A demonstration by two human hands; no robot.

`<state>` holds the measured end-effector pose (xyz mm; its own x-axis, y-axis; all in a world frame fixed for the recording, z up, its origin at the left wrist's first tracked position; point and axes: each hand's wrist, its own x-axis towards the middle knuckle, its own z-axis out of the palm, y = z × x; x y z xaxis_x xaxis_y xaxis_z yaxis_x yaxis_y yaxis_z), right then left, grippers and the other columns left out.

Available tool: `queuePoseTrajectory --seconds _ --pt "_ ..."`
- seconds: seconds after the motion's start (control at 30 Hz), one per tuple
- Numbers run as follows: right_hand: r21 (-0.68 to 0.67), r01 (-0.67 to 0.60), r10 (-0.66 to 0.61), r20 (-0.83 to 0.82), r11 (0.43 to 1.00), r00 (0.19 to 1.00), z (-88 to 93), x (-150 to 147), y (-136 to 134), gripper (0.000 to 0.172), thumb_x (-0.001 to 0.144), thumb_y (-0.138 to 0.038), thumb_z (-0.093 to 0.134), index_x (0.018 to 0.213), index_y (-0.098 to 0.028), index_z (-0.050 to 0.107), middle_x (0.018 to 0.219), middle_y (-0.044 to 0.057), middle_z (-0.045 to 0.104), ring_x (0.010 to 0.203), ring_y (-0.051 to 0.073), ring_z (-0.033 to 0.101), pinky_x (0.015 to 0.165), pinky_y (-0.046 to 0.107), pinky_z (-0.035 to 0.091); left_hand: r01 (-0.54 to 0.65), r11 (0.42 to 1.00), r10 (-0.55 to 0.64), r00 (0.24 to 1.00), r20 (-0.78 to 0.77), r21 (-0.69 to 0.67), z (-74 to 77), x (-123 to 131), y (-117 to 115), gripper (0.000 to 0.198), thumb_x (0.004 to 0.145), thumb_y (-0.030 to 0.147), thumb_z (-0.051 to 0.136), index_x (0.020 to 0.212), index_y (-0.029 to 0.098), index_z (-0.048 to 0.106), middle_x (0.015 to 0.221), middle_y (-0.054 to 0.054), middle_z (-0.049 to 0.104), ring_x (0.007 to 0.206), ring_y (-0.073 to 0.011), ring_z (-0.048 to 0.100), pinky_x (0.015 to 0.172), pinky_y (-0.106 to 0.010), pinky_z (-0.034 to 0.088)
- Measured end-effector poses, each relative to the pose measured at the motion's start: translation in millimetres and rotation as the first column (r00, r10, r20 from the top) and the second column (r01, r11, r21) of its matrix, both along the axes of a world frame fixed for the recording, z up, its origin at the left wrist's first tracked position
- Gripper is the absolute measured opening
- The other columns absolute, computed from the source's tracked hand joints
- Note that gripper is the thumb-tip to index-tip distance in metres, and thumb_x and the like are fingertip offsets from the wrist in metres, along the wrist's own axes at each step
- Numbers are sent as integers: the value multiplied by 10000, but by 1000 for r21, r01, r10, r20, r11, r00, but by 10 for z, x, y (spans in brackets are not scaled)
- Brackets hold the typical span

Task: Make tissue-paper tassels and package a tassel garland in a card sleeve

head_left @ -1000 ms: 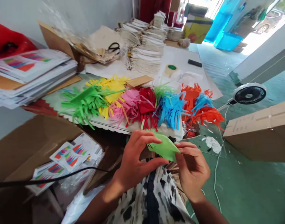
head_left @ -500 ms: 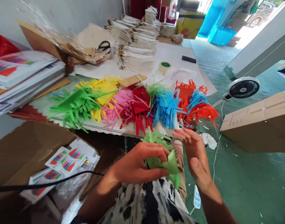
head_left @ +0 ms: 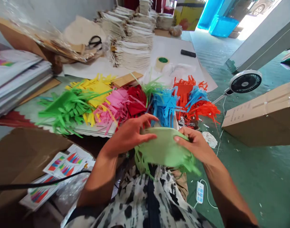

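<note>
A light green sheet of tissue-like paper with a cut fringe (head_left: 162,147) is held up in front of my shirt, its strips hanging down. My right hand (head_left: 194,142) pinches its upper right edge, thumb on the near face. At the upper left corner, my left hand (head_left: 129,134) has thumb and forefinger apart around the edge; its other fingers are partly hidden. Beyond lie fringed bundles on the table: green (head_left: 66,106), yellow (head_left: 96,98), pink (head_left: 117,103), dark red (head_left: 136,101), blue (head_left: 165,103) and orange-red (head_left: 183,93).
Stacks of white stringed bundles (head_left: 132,52) stand at the back, near a tape roll (head_left: 162,63), scissors (head_left: 95,41) and a black remote-like object (head_left: 188,53). A fan (head_left: 246,83) and cardboard box (head_left: 261,110) are right. A power strip (head_left: 200,192) lies on the floor.
The light green fringed paper has risen and spread out flat toward me. My right hand, apart from it before, now pinches its edge. My left hand has shifted up and left and loosened.
</note>
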<state>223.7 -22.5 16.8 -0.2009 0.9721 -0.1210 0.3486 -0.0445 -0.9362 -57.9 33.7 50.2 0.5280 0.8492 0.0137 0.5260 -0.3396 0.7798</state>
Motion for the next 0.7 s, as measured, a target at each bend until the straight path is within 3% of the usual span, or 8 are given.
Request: queuePoseTrajectory --seconds 0.07,0.13,0.2,0.3,0.43,0.53,0.63,0.7 --pt "67 71 -80 130 995 988 -127 56 204 393 913 -558 699 774 -211 577 687 -47 481 621 117 413 579 261 326 -180 938 227 965 -130 297 -65 55 69 537 912 357 777 1410 239 615 1255 -95 689 1144 -282 666 998 -421 534" --pt "117 127 -151 232 985 961 -304 110 370 382 890 -561 690 788 -209 583 703 -36 517 641 130 440 612 274 347 -217 835 337 928 -158 506 -191 158 59 622 920 417 768 1469 202 569 1439 -163 608 1362 -364 553 1163 -543 431" --pt "128 158 -191 304 979 933 -473 159 465 356 876 -554 676 833 -212 589 718 -23 570 649 148 478 627 286 362 -70 814 209 962 -177 577 -382 298 -9 767 894 558 762 1526 202 513 1549 -172 541 1481 -379 450 1259 -586 322" --pt "132 137 -179 397 982 900 -594 208 481 302 893 -503 648 973 -215 601 756 -2 652 663 180 555 641 298 397 254 799 -133 959 -252 545 -762 525 -142 944 879 638 738 1621 177 383 1654 -155 463 1589 -340 339 1331 -557 236" --pt "289 76 -248 625 954 740 -451 212 327 427 943 -409 619 1300 -178 573 1030 108 743 848 273 681 762 380 495 304 786 -135 934 -331 539 -1173 694 -278 609 988 310 677 1539 120 502 1604 -151 539 1522 -310 469 1238 -488 416" --pt "470 -104 -323 734 876 597 -312 160 103 507 978 -341 585 1453 -173 529 1389 193 648 1270 369 598 1086 547 435 261 777 -60 937 -345 573 -1227 689 -366 430 1009 129 564 1436 140 613 1527 -136 620 1427 -311 576 1101 -476 520" --pt "411 -376 -115 787 831 606 -343 98 -130 594 970 -406 633 1512 -192 514 1548 170 559 1457 365 461 1260 602 250 246 775 -53 944 -327 583 -1144 652 -425 375 996 131 589 1362 150 668 1450 -145 676 1345 -320 634 1042 -488 544" --pt "348 -436 -21 800 830 600 -442 90 -226 609 959 -389 655 1520 -189 527 1546 161 574 1448 352 474 1268 596 241 246 779 -77 950 -302 576 -1088 630 -429 349 988 145 609 1327 152 688 1397 -145 705 1297 -313 655 1024 -483 553"
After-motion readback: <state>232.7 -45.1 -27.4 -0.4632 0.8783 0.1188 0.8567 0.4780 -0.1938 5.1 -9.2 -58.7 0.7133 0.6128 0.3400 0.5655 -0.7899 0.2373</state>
